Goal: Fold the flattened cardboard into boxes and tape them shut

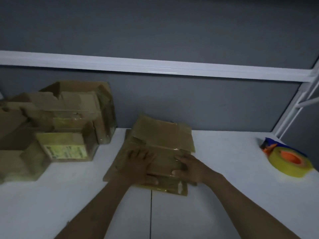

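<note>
Both hands, left (139, 164), right (193, 168), atop flattened cardboard (162, 135).

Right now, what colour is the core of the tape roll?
Orange, within the yellowish tape roll, in the head view.

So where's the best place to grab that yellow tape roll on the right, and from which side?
Probably by the blue frame of the tape dispenser, coming from above with the right hand, the nearer one. It lies flat on the white table, roll face up, so the wide roll looks harder to span than the narrower frame sticking out behind it.
</note>
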